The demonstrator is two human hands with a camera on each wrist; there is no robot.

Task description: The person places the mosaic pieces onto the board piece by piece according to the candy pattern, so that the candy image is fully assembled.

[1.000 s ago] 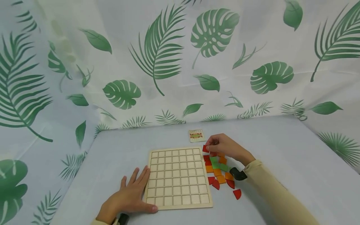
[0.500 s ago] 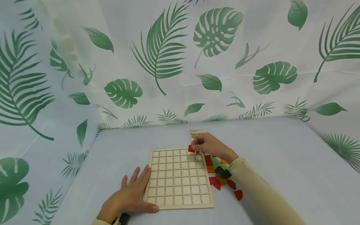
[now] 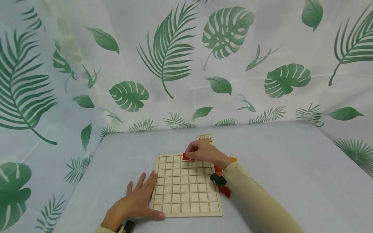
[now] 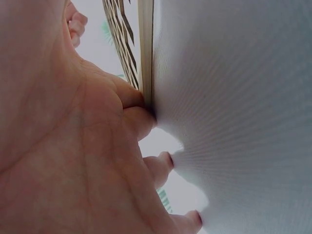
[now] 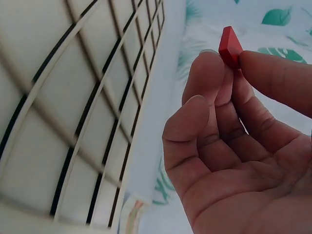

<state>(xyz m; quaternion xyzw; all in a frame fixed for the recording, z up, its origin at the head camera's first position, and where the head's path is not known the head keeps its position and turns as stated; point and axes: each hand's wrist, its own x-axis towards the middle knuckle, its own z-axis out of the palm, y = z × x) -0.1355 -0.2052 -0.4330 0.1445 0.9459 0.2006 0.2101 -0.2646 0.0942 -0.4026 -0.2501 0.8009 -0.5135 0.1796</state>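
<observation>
A pale wooden grid board [image 3: 181, 188] lies on the table, its squares bare. My right hand [image 3: 203, 151] pinches a flat red piece [image 3: 185, 156] between thumb and fingertips, above the board's far row. In the right wrist view that red piece [image 5: 230, 48] stands on edge at the fingertips, apart from the board [image 5: 92, 117]. My left hand [image 3: 134, 201] rests with spread, straight fingers against the board's left edge, thumb at its near left corner. The left wrist view shows fingertips touching the cloth beside the board's side [image 4: 146, 53].
Red [image 3: 225, 191], orange [image 3: 232, 159] and green pieces lie right of the board, mostly hidden under the right forearm [image 3: 256, 191]. A small pattern card [image 3: 206, 137] lies behind the board, partly covered by the right hand. A leaf-print curtain [image 3: 175, 64] stands behind the table.
My right hand has moved left from the pile of pieces to over the board's far row, carrying the red piece. The left hand has stayed on the board's edge.
</observation>
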